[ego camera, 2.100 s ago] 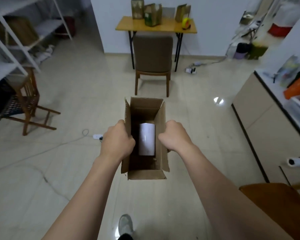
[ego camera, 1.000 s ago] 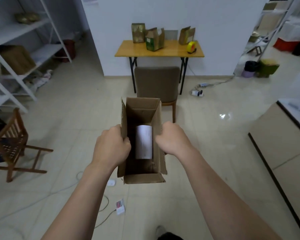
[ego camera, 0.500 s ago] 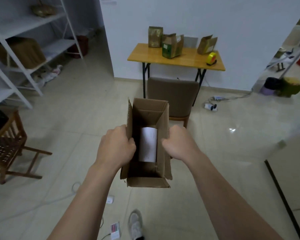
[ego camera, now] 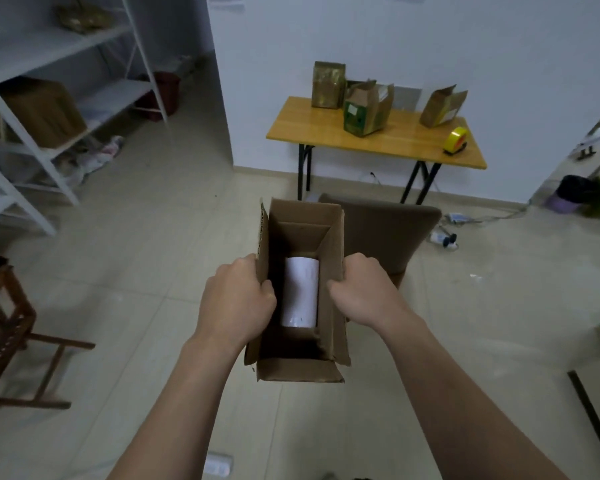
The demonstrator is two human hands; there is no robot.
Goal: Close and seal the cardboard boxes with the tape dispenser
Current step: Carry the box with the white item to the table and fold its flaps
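the open cardboard box [ego camera: 298, 371] is clamped between both hands, left hand [ego camera: 238, 303] on its left wall, right hand [ego camera: 366, 296] on its right, white roll [ego camera: 300, 292] inside; the far table [ego camera: 312, 131] with the tape dispenser [ego camera: 455, 141] (at its right end) has drawn nearer, so sealing likely comes after set-down

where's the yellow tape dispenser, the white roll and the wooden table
yellow tape dispenser [ego camera: 455, 141], head view, its tape roll
white cylindrical roll [ego camera: 300, 292], head view, middle of its side
yellow-brown wooden table [ego camera: 307, 128], head view, bare tabletop
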